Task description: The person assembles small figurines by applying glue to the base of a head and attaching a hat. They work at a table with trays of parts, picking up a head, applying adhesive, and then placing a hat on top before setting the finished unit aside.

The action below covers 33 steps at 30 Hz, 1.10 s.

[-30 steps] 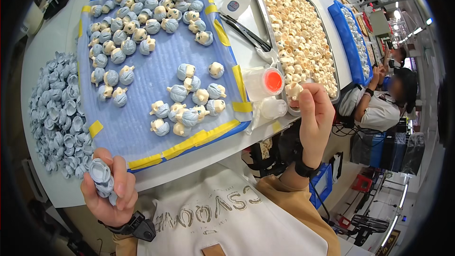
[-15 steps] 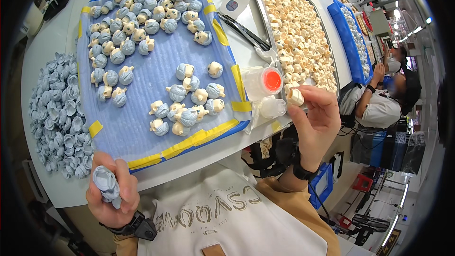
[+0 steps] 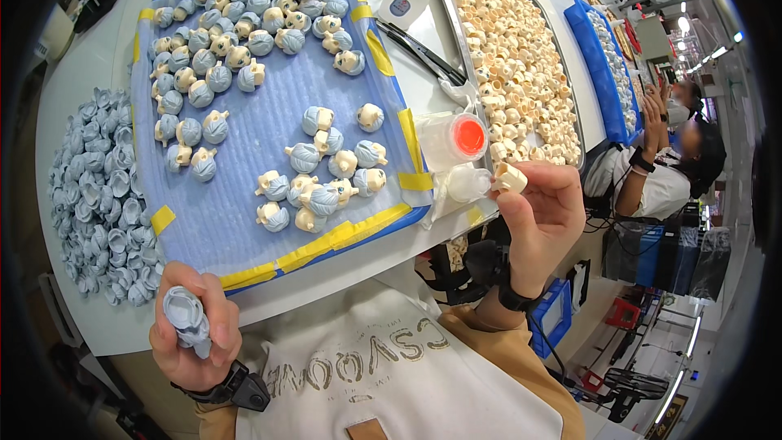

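My left hand [image 3: 192, 338], at the table's near left edge, is closed around light blue-grey hair pieces [image 3: 186, 316]; a hollow cup-like side faces up, and how many pieces there are I cannot tell. Between the thumb and fingers of my right hand [image 3: 547, 216] is a cream hollow doll head [image 3: 511, 178], raised near a small translucent cup [image 3: 469, 184]. Loose blue hair pieces [image 3: 98, 195] lie heaped left of the tray. Finished-looking doll heads with blue hair [image 3: 304, 159] rest on the lined blue tray [image 3: 220, 232], edged with yellow tape.
A metal tray [image 3: 457, 28] full of cream heads stands at the right. Beside it are tweezers [image 3: 419, 53], a white squeeze bottle [image 3: 405, 0] and a clear jar with an orange-red top [image 3: 464, 138]. Another person [image 3: 652, 167] sits beyond a blue bin [image 3: 588, 65].
My right hand has turned the cream head, bringing its side and a small protruding part into view. The left hand has tilted its hair pieces slightly. The other person's hands have shifted.
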Each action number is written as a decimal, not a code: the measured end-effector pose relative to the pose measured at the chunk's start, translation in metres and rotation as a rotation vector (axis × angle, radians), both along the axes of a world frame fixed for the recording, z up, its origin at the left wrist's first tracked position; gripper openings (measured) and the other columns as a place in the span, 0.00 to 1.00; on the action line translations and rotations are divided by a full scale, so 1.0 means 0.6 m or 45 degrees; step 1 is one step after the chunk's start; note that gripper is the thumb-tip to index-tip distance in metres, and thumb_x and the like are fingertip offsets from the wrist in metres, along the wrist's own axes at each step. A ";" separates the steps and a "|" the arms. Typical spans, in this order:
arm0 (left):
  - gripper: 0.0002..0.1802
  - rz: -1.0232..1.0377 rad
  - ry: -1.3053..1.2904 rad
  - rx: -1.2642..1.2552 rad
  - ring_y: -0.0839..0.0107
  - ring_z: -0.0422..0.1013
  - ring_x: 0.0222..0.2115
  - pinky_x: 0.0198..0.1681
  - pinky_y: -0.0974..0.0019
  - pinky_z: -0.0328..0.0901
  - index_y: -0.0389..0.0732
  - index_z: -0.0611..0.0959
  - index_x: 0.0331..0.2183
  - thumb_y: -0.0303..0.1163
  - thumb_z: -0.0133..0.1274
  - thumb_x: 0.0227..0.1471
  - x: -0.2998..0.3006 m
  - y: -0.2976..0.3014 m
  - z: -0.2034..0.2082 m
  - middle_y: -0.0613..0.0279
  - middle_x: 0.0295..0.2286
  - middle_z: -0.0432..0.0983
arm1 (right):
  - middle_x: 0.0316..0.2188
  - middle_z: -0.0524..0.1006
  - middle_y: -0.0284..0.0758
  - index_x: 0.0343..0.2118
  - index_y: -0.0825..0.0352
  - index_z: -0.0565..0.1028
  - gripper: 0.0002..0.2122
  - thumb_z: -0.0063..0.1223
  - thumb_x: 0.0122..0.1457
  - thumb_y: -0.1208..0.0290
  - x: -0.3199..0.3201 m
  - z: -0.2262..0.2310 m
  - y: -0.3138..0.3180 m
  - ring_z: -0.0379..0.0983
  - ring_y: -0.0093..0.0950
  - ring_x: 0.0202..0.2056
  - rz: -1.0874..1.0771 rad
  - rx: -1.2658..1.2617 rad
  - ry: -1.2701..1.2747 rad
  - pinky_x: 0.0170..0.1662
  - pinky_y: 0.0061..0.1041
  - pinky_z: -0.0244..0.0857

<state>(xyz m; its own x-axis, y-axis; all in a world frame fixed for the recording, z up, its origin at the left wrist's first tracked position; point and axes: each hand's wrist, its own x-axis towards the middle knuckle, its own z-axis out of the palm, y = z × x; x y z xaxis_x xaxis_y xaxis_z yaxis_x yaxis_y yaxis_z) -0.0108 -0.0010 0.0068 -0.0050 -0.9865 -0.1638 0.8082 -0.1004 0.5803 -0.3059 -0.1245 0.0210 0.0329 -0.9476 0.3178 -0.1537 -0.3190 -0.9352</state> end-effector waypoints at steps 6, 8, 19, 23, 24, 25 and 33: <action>0.24 0.006 0.002 0.001 0.76 0.57 0.11 0.09 0.76 0.52 0.35 0.63 0.39 0.44 0.49 0.52 0.000 0.001 0.000 0.52 0.21 0.66 | 0.31 0.74 0.37 0.33 0.73 0.69 0.14 0.62 0.44 0.82 0.000 -0.001 0.002 0.70 0.22 0.33 0.034 0.031 -0.089 0.40 0.19 0.64; 0.24 0.006 0.001 0.003 0.76 0.57 0.11 0.09 0.76 0.52 0.35 0.63 0.39 0.44 0.49 0.52 -0.001 0.000 0.001 0.52 0.21 0.66 | 0.31 0.74 0.38 0.33 0.73 0.69 0.14 0.62 0.44 0.81 -0.001 -0.003 0.002 0.70 0.22 0.34 0.037 0.060 -0.116 0.40 0.19 0.64; 0.26 0.028 -0.181 0.023 0.78 0.59 0.10 0.10 0.79 0.55 0.31 0.66 0.36 0.46 0.52 0.49 -0.013 0.000 0.003 0.52 0.20 0.68 | 0.31 0.73 0.35 0.34 0.72 0.71 0.13 0.61 0.44 0.82 0.000 -0.006 -0.003 0.70 0.21 0.31 -0.169 -0.035 0.163 0.37 0.18 0.64; 0.27 0.037 -0.208 0.025 0.79 0.60 0.11 0.11 0.79 0.55 0.30 0.67 0.36 0.47 0.53 0.49 -0.009 0.005 0.002 0.52 0.20 0.68 | 0.30 0.73 0.33 0.34 0.71 0.72 0.14 0.61 0.43 0.83 -0.005 0.000 -0.014 0.70 0.20 0.30 -0.359 -0.209 0.428 0.36 0.17 0.63; 0.25 -0.010 -0.203 -0.033 0.79 0.59 0.11 0.10 0.79 0.54 0.32 0.66 0.37 0.46 0.50 0.51 -0.007 0.004 0.001 0.54 0.20 0.67 | 0.29 0.74 0.34 0.34 0.70 0.73 0.15 0.61 0.41 0.83 -0.006 0.000 -0.018 0.70 0.20 0.29 -0.361 -0.247 0.491 0.34 0.17 0.63; 0.23 -0.058 -0.197 -0.090 0.78 0.58 0.12 0.09 0.78 0.53 0.34 0.65 0.37 0.44 0.48 0.52 -0.005 0.000 -0.001 0.56 0.21 0.65 | 0.29 0.74 0.34 0.34 0.70 0.73 0.15 0.61 0.40 0.84 -0.007 0.000 -0.020 0.70 0.21 0.29 -0.322 -0.309 0.575 0.34 0.18 0.63; 0.27 0.049 -0.176 0.033 0.79 0.60 0.11 0.11 0.80 0.55 0.31 0.66 0.36 0.46 0.53 0.49 -0.009 0.004 0.002 0.53 0.20 0.68 | 0.31 0.75 0.37 0.33 0.69 0.73 0.14 0.61 0.40 0.84 -0.005 0.002 -0.034 0.71 0.26 0.30 -0.151 -0.622 0.932 0.34 0.21 0.65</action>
<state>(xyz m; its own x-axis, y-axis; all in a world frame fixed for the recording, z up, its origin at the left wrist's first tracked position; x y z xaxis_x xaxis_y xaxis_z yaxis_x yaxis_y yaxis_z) -0.0165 0.0015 0.0078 0.0573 -0.9809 -0.1859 0.7242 -0.0873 0.6841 -0.3086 -0.1451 0.0221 0.2971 -0.7217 0.6252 -0.7172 -0.6009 -0.3529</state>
